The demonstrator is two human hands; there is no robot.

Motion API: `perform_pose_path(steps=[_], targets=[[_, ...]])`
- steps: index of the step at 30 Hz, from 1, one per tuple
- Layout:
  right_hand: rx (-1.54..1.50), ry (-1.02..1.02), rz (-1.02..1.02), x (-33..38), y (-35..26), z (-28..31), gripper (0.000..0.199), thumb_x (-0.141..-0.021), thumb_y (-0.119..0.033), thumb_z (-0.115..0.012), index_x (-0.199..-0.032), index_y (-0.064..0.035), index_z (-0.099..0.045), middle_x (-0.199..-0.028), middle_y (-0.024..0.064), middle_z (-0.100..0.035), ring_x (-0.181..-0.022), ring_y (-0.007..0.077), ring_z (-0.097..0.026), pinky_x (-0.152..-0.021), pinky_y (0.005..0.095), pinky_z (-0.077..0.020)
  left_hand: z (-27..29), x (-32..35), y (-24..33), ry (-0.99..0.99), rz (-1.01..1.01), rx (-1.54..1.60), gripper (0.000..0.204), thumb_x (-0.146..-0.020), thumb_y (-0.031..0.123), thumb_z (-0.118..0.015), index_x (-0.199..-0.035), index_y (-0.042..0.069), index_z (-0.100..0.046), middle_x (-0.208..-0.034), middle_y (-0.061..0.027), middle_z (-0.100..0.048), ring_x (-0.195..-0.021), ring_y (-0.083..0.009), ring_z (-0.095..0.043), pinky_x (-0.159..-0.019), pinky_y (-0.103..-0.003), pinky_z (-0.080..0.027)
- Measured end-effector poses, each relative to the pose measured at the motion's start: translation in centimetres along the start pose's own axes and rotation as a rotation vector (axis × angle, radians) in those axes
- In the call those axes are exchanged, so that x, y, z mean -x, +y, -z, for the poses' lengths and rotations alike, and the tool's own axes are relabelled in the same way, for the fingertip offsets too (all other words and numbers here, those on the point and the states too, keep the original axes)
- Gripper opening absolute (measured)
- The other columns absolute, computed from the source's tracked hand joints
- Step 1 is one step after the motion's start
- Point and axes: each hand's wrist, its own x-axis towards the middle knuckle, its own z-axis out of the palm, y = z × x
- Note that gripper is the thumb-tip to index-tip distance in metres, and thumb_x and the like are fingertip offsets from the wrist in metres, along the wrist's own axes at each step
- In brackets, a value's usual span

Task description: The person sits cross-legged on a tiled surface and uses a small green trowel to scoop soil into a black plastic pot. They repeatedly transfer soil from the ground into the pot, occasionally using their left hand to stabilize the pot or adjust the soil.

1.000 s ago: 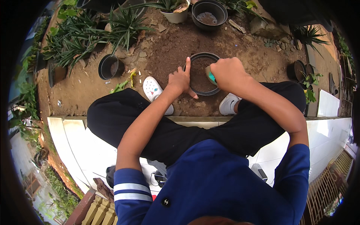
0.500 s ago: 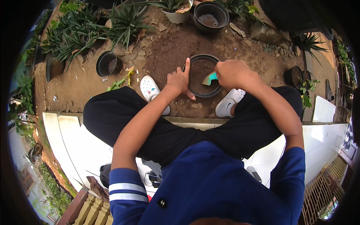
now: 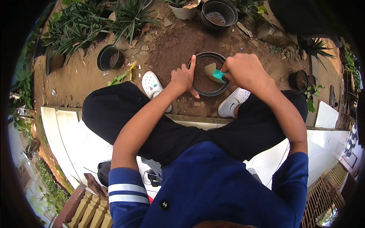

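A round black plant pot (image 3: 208,93) stands on the ground between my feet, with brown soil (image 3: 202,81) inside. My left hand (image 3: 183,79) lies against the pot's left rim, index finger and thumb stretched wide apart along it, the other fingers partly bent. My right hand (image 3: 247,71) is closed round the grip of a hand trowel (image 3: 217,75), turquoise near the grip and dull tan on its blade. The blade is tilted over the inside of the pot, at its right half. Most of the grip is hidden by my fingers.
Loose dark soil (image 3: 171,47) lies beyond the pot. A black pot (image 3: 110,57) stands left, a larger black pot (image 3: 219,15) and a white planter (image 3: 184,13) at the back. Spiky plants (image 3: 131,19) grow at the far left. Stones (image 3: 275,34) lie far right.
The trowel has turned and its blade shows more broadly inside the pot. My right hand has shifted slightly right. My left hand keeps its place at the rim.
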Motion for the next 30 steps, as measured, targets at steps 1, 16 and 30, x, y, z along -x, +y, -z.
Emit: perform_pose_path(steps=[1, 16, 30], targets=[[0.01, 0.051, 0.012, 0.1, 0.0, -0.3, 0.012, -0.077, -0.015, -0.074, -0.088, -0.0112, -0.079, -0.079, 0.0145, -0.073, -0.079, 0.0316, -0.074, -0.069, 0.0431, -0.0579, 0.0, 0.0, 0.1, 0.005, -0.004, -0.005, 0.172, -0.046, 0.068, -0.094, -0.16, 0.012, 0.022, -0.146, -0.0254, -0.046, -0.126, -0.0411, -0.058, -0.103, -0.049, -0.046], [0.027, 0.028, -0.061, -1.6, 0.8, -2.7, 0.012, -0.074, -0.013, -0.074, -0.083, -0.005, -0.075, -0.084, 0.0174, -0.074, -0.08, 0.0342, -0.074, -0.069, 0.0433, -0.0596, 0.0, -0.3, 0.1, 0.016, -0.006, 0.006, 0.173, -0.045, 0.068, -0.094, -0.159, 0.009, 0.023, -0.145, -0.0269, -0.046, -0.126, -0.0427, -0.057, -0.104, -0.051, -0.046], [-0.155, -0.138, -0.172, -2.2, 0.5, -5.0, 0.019, -0.077, -0.011, -0.065, -0.09, -0.0065, -0.077, -0.089, 0.0191, -0.074, -0.093, 0.0355, -0.072, -0.08, 0.0472, -0.0573, 0.4, -0.2, 0.3, -0.018, 0.016, -0.002, 0.172, -0.047, 0.068, -0.094, -0.16, 0.012, 0.023, -0.148, -0.0252, -0.045, -0.128, -0.0411, -0.056, -0.103, -0.049, -0.045]])
